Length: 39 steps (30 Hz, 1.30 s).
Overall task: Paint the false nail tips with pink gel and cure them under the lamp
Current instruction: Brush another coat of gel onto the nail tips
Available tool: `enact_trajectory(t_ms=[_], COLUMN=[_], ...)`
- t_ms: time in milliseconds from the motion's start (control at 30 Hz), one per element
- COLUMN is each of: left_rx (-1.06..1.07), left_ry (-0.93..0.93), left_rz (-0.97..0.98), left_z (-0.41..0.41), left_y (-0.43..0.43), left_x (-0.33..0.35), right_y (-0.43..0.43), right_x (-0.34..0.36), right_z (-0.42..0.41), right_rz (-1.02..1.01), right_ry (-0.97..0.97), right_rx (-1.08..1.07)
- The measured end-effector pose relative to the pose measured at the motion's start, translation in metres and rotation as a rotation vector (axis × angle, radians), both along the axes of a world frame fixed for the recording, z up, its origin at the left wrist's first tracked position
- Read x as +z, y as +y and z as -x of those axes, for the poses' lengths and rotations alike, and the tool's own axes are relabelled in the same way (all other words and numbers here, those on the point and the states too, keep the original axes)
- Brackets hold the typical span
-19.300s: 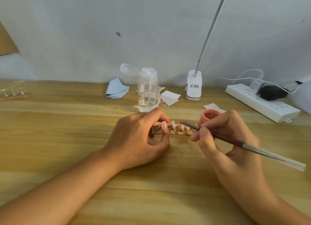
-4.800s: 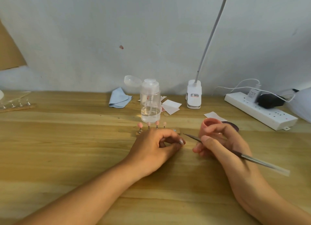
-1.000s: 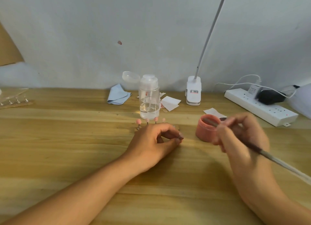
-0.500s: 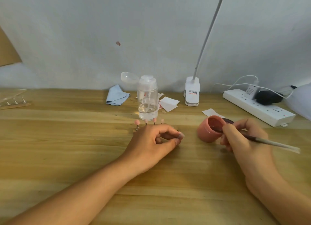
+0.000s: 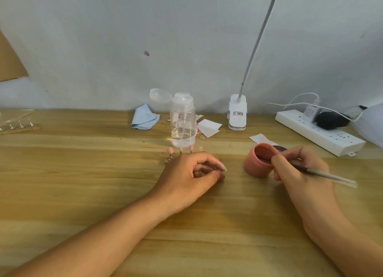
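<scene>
Your right hand (image 5: 298, 173) pinched the brush (image 5: 323, 174), tip inside the tilted gel jar (image 5: 257, 164) beside its fingers, while your left hand (image 5: 186, 177) lay curled, grip untellable, just before the nail tips (image 5: 180, 149); an overloaded brush could have dripped crossing the counter (image 5: 83, 173).

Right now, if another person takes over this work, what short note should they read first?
Left hand: curled, just in front of the nail tips; whether it grips anything is hidden.
Right hand: holds the brush, with the brush tip inside the tilted pink gel jar.
Done: the four tips standing on pins look pink, so they seem painted.
Left: load the brush, paint any tips hidden by the hand, then cure them; curing has not started as far as can be seen.
</scene>
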<state>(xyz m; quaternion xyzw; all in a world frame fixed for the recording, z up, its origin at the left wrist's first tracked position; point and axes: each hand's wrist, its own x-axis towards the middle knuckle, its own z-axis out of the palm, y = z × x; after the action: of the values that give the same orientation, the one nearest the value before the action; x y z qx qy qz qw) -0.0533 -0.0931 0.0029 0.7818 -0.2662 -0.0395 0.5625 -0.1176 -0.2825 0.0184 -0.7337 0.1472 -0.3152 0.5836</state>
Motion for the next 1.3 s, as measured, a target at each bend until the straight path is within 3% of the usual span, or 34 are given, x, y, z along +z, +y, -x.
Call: enact_trajectory(t_ms=[200, 300, 400, 633, 1300], left_rx=[0.015, 0.029, 0.046, -0.006, 0.003], left_ry=[-0.005, -0.018, -0.041, 0.000, 0.002], left_rz=[0.002, -0.008, -0.031, 0.011, -0.017], left_z=[-0.001, -0.002, -0.002, -0.001, 0.001], left_y=[-0.001, -0.002, -0.002, 0.000, -0.001], left_x=[-0.001, 0.000, 0.000, -0.002, 0.000], right_y=[0.006, 0.021, 0.031, 0.029, 0.030], right_x=[0.005, 0.009, 0.004, 0.003, 0.002], right_z=[0.008, 0.014, 0.016, 0.018, 0.016], right_rz=[-0.065, -0.171, -0.202, -0.181, -0.161], right_ry=[-0.219, -0.298, -0.192, -0.043, -0.014], right_rx=[0.077, 0.286, 0.409, 0.393, 0.413])
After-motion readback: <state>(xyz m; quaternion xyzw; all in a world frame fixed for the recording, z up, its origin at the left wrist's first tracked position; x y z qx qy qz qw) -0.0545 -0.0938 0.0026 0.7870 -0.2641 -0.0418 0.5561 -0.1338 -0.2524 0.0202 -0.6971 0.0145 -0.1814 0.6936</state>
